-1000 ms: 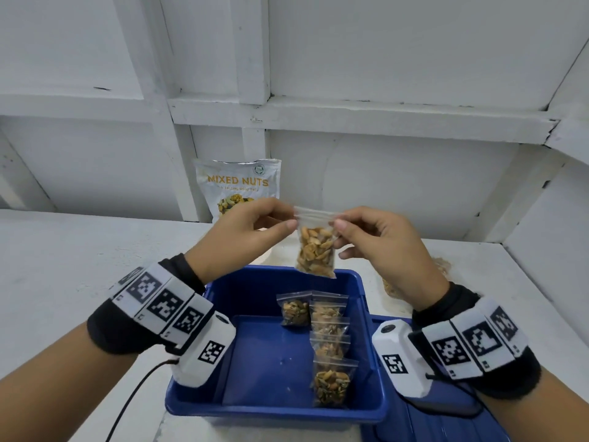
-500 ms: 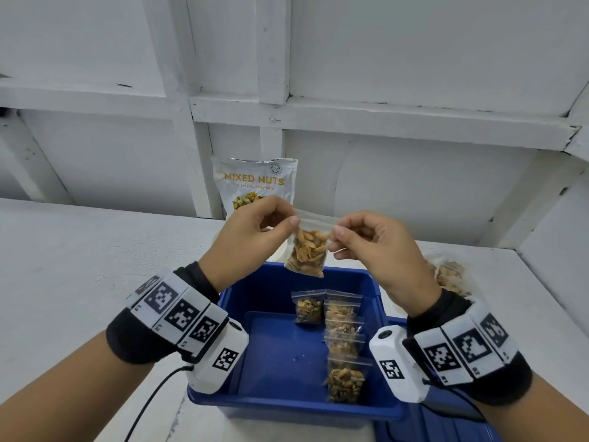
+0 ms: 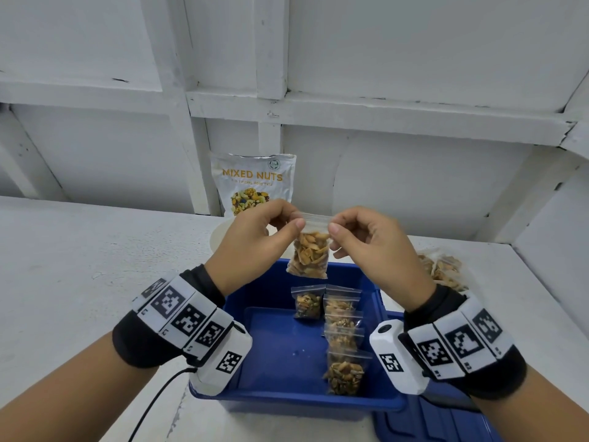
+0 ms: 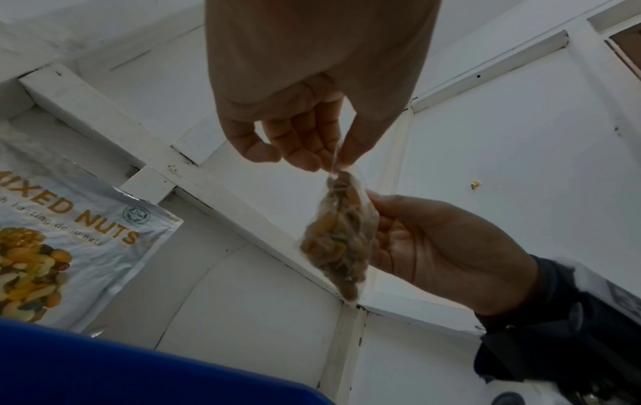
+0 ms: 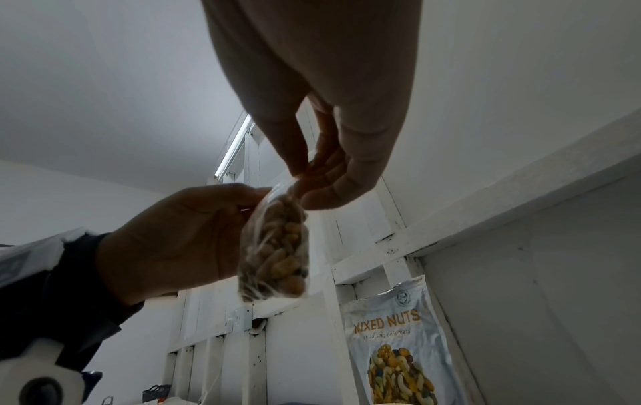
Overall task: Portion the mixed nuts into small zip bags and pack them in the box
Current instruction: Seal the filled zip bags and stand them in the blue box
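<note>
A small clear zip bag (image 3: 310, 255) filled with nuts hangs in the air above the far end of the blue box (image 3: 277, 349). My left hand (image 3: 255, 240) pinches its top left corner and my right hand (image 3: 363, 247) pinches its top right corner. The left wrist view shows the zip bag (image 4: 341, 238) dangling from the left hand (image 4: 312, 131) with the right hand (image 4: 447, 246) behind it. From the right wrist, the zip bag (image 5: 275, 252) hangs between both hands. Several filled zip bags (image 3: 342, 336) lie in a row inside the box.
The large mixed nuts pouch (image 3: 253, 183) leans on the white wall behind the box. A white bowl (image 3: 220, 237) sits behind my left hand. A loose bag of nuts (image 3: 443, 269) lies on the table at the right. A blue lid (image 3: 436, 422) lies right of the box.
Both hands keep hold of the bag's top edge and have shifted slightly. The bag hangs straighter than half a second ago.
</note>
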`<act>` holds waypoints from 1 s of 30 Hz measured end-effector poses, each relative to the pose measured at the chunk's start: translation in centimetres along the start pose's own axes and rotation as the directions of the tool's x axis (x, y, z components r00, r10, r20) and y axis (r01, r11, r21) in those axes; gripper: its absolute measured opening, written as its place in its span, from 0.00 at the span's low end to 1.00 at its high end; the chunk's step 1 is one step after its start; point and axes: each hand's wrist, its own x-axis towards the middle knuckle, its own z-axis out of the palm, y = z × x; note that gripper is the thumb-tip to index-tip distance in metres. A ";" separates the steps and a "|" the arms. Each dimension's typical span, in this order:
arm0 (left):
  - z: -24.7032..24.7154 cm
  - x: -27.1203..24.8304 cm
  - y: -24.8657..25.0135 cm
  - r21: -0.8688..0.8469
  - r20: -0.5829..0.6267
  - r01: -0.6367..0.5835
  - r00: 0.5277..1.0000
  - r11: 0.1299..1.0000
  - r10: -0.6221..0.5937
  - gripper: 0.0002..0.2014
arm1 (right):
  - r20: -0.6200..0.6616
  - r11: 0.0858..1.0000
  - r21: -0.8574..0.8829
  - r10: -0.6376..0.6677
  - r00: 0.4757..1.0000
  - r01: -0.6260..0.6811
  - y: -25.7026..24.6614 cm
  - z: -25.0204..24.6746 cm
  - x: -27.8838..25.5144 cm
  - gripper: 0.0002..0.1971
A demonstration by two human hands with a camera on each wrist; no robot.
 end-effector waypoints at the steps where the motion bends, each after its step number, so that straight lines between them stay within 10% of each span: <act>1: 0.0 0.0 -0.1 -0.007 -0.012 -0.001 1.000 1.000 0.001 0.08 | -0.002 1.000 -0.015 -0.009 1.000 0.009 0.0 0.0 0.0 0.06; 30: 0.9 0.2 -0.2 0.055 0.068 -0.013 0.998 0.998 0.009 0.09 | 0.053 0.989 -0.114 -0.088 0.995 0.094 0.5 0.2 0.1 0.11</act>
